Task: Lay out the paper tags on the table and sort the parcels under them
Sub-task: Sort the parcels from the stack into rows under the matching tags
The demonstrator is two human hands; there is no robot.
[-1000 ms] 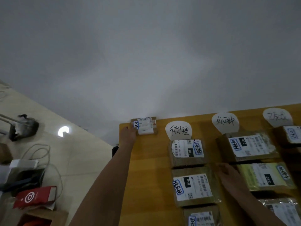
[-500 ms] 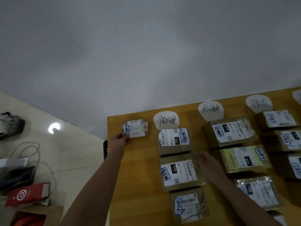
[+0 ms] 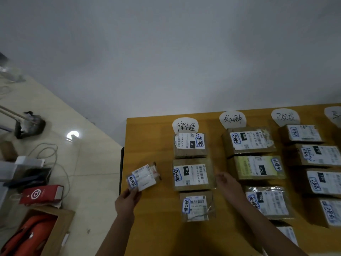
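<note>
currently: left hand [image 3: 127,200] pinches the small parcel [image 3: 143,177] by its near corner, over the left edge of the counter [image 3: 151,218], long axis tilted up-right. column [image 3: 191,174] under the leftmost tag [image 3: 185,126] sits to its right; right hand [image 3: 226,182] lies relaxed, empty, past it.

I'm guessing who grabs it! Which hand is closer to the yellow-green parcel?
Right. The right hand lies just left of the yellow-green parcel; the left hand is much farther left, gripping a small brown labelled parcel.
</note>
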